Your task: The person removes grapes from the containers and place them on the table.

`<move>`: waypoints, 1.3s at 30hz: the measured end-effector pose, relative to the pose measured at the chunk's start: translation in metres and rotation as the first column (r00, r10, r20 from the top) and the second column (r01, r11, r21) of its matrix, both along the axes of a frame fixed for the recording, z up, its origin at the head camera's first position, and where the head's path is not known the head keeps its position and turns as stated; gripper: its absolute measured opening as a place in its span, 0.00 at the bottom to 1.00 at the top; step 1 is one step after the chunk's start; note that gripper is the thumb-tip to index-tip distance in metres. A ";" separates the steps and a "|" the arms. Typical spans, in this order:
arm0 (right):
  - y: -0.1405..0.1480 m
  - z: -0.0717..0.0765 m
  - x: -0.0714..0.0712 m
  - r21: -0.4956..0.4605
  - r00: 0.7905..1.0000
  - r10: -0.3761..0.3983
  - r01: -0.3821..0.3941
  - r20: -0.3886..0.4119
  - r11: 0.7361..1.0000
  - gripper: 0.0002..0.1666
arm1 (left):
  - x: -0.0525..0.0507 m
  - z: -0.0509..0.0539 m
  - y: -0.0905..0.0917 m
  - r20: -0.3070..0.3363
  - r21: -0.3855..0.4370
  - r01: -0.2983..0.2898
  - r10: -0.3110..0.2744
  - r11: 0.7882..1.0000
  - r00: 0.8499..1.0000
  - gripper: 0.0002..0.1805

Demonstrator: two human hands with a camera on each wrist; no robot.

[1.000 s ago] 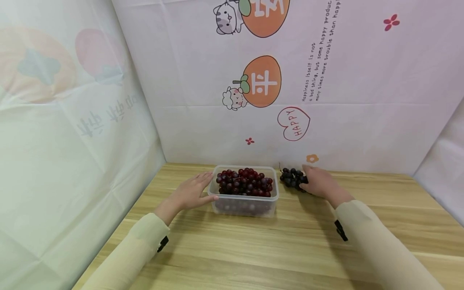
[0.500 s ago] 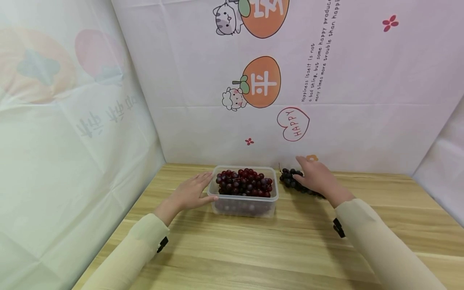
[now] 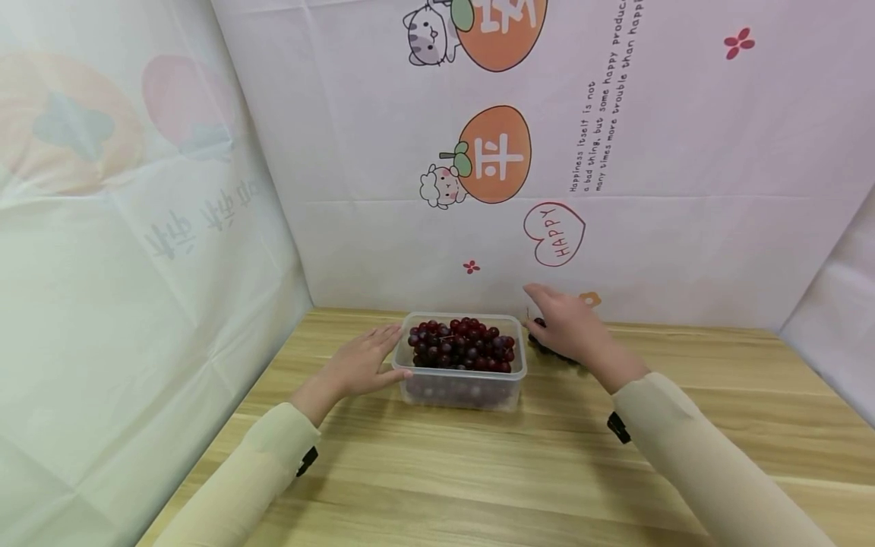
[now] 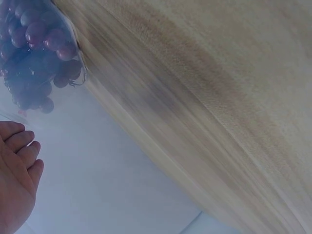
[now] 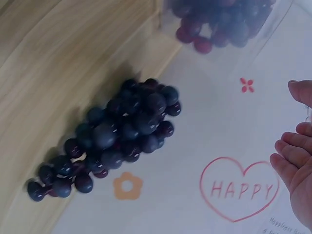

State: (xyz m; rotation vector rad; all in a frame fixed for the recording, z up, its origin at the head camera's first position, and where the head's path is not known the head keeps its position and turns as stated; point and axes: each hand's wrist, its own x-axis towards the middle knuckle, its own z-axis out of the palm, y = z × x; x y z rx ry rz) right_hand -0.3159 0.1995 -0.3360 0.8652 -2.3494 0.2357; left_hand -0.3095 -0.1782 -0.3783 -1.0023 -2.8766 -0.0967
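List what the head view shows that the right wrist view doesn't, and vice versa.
Head only: the left hand at the plastic container, and the printed cat.

Right wrist only: the black grape bunch uncovered; in the head view the right hand partly hides it.

Both: right hand, black grape bunch, container of red grapes, HAPPY heart, wooden table.

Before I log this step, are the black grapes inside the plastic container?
No, the right wrist view shows the black grapes lying on the wooden table, outside the plastic container.
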 end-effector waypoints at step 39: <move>-0.081 -0.020 -0.010 0.174 0.944 -0.011 -0.050 0.330 0.984 0.35 | 0.000 0.004 0.005 -0.012 -0.092 -0.014 0.013 0.996 1.000 0.49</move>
